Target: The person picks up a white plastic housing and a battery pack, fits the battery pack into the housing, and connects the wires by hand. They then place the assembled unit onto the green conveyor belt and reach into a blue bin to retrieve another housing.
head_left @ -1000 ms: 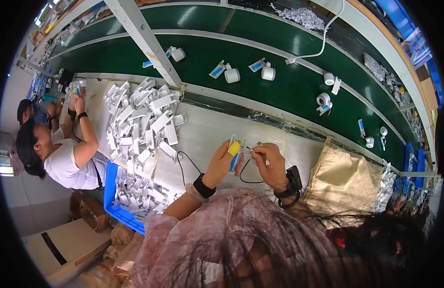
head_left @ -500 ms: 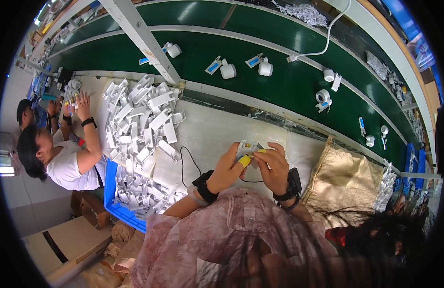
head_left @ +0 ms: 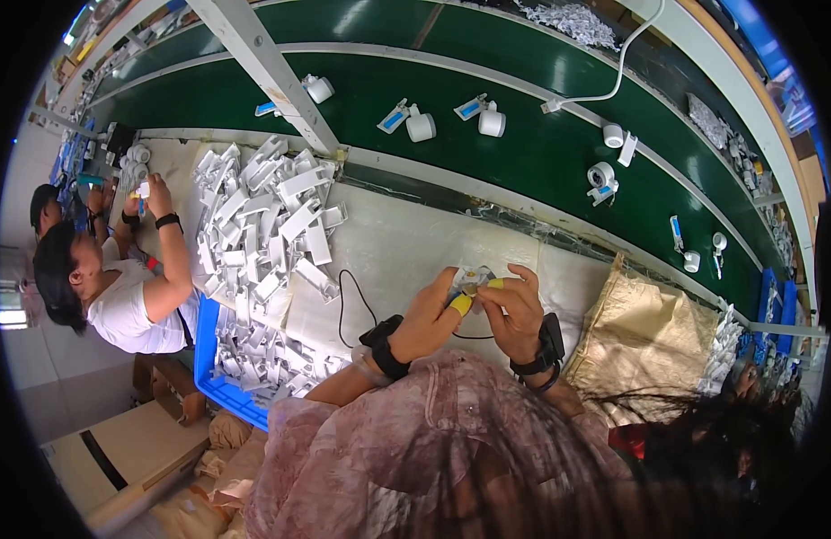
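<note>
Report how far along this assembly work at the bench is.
Done, by the look of it: small white pieces with blue-tipped parts ride the green conveyor belt. In hand: the left hand and right hand pinch one small white part between them, a black cable trailing from it. Left: a large heap of white plastic pieces lies on the bench and over the blue bin, so plenty seems to remain.
</note>
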The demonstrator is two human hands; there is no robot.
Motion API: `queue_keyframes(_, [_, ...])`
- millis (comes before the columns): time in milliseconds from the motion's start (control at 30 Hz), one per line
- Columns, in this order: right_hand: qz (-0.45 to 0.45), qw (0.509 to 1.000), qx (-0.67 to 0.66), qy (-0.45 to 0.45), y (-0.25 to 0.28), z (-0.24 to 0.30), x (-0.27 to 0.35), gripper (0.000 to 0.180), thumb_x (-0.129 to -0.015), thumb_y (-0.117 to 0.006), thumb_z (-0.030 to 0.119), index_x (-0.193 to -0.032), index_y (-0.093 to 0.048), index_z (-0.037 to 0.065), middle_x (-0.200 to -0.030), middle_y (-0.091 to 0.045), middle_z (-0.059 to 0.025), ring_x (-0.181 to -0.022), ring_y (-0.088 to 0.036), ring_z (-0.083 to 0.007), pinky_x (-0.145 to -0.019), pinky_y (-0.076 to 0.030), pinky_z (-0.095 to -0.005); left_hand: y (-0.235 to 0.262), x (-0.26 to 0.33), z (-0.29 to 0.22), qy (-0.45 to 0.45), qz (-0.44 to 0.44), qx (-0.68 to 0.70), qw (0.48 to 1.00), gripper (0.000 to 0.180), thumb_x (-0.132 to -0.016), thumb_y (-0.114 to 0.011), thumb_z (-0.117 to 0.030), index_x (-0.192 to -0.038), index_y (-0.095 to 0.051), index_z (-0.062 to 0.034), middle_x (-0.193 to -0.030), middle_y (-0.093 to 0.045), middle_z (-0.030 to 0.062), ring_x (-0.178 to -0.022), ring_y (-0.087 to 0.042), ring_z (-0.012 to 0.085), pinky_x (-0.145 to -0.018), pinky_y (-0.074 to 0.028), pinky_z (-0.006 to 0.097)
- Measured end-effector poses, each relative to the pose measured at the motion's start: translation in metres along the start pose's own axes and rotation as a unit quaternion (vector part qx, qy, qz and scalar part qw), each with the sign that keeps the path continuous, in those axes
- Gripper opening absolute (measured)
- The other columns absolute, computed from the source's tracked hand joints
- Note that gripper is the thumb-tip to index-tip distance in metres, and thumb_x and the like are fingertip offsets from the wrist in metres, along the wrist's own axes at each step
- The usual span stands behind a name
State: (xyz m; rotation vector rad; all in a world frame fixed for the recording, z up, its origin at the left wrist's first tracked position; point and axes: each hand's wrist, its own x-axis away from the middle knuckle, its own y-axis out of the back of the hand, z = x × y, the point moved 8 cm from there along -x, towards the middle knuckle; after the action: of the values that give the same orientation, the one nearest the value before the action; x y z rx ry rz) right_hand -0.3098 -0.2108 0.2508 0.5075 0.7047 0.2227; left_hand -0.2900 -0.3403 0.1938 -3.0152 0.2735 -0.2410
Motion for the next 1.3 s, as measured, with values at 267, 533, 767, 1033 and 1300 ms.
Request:
queue_keyframes(267, [-0.001,1.0,0.01,-0.003,-0.001,-0.003,0.003,0.021,-0.073,-0.073,-0.002,-0.091,-0.069,0.008,-0.082,-0.063,-0.0039,-0.081,-0.058,-0.0223,-0.095,-0.041,-0.0431,-0.002,0.0,-0.009,-0.015,0.002,-0.03,0.999,0.023,-0.084,-0.045,-0.005,-0.107,-0.046,-0.0001,-0.084,-0.06,0.0138,-0.075,-0.059,0.0246,-0.068,-0.047,0.033])
queue_keyframes(533, [0.014,1.0,0.007,-0.008,-0.002,-0.001,-0.001,0.021,-0.072,-0.072,-0.002,-0.09,-0.068,0.008,-0.08,-0.063,-0.0038,-0.081,-0.057,-0.0226,-0.093,-0.042,-0.0418,-0.005,0.002,-0.006,-0.023,0.004,-0.012,1.0,0.028,-0.088,-0.051,-0.007,-0.115,-0.048,-0.0005,-0.093,-0.059,0.0144,-0.081,-0.06,0.025,-0.073,-0.047,0.033])
queue_keyframes(767, [0.019,1.0,0.009,-0.011,-0.002,0.001,-0.003,0.021,-0.071,-0.072,-0.003,-0.089,-0.068,0.008,-0.08,-0.062,-0.0035,-0.079,-0.057,-0.0223,-0.093,-0.042,-0.0414,-0.004,0.004,0.002,-0.002,-0.016,-0.02,1.0,0.03,-0.09,-0.049,-0.005,-0.12,-0.048,-0.0008,-0.098,-0.059,0.0156,-0.086,-0.062,0.0268,-0.077,-0.048,0.033])
queue_keyframes(1033, [0.027,0.999,0.017,0.003,-0.003,-0.003,-0.001,0.022,-0.071,-0.072,-0.003,-0.09,-0.068,0.007,-0.083,-0.062,-0.0044,-0.08,-0.058,-0.0221,-0.092,-0.043,-0.0415,-0.003,0.002,-0.004,-0.003,-0.011,-0.074,0.997,0.032,-0.09,-0.048,-0.004,-0.122,-0.047,-0.0012,-0.098,-0.062,0.0178,-0.088,-0.064,0.0326,-0.077,-0.049,0.036])
queue_keyframes(1300, [0.038,0.998,0.041,0.014,-0.001,0.001,-0.004,0.029,-0.065,-0.075,-0.003,-0.091,-0.068,0.007,-0.086,-0.061,-0.0065,-0.088,-0.058,-0.029,-0.085,-0.047,-0.041,-0.005,-0.003,-0.008,-0.148,-0.046,-0.183,0.971,0.03,-0.093,-0.051,-0.009,-0.122,-0.048,-0.0018,-0.086,-0.057,0.0088,-0.07,-0.053,0.0169,-0.065,-0.044,0.029])
